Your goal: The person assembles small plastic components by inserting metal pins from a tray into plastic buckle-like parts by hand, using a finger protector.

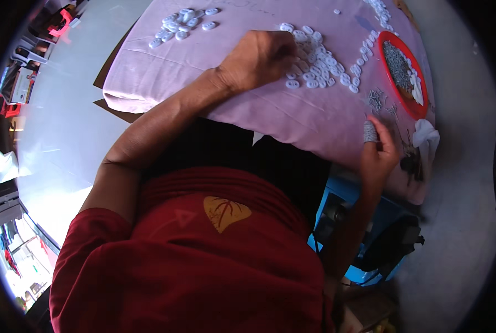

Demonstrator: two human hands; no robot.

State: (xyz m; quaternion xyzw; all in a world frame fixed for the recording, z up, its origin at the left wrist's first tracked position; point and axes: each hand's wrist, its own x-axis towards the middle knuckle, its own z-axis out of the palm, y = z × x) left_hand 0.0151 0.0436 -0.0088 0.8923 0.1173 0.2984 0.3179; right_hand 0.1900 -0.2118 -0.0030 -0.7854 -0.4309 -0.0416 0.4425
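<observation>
My left hand (259, 60) reaches over the pile of small white oval pieces (320, 64) in the middle of the pink cloth. Its fingers curl down toward the pile, dark and blurred, so their tips do not show. My right hand (380, 149) is held up at the right of the cloth, thumb and forefinger drawn together; anything pinched there is too small to make out. A grey wrap (369, 132) covers one of its digits. Just beyond that hand lies a small heap of thin metal pieces (376, 100).
A red tray (382, 53) at the right edge holds many small metal pieces and some white ones. Another group of white ovals (176, 23) lies far left. A line of them trails toward the far right. White cloth (426, 133) hangs at the right edge, above a blue crate (328, 202).
</observation>
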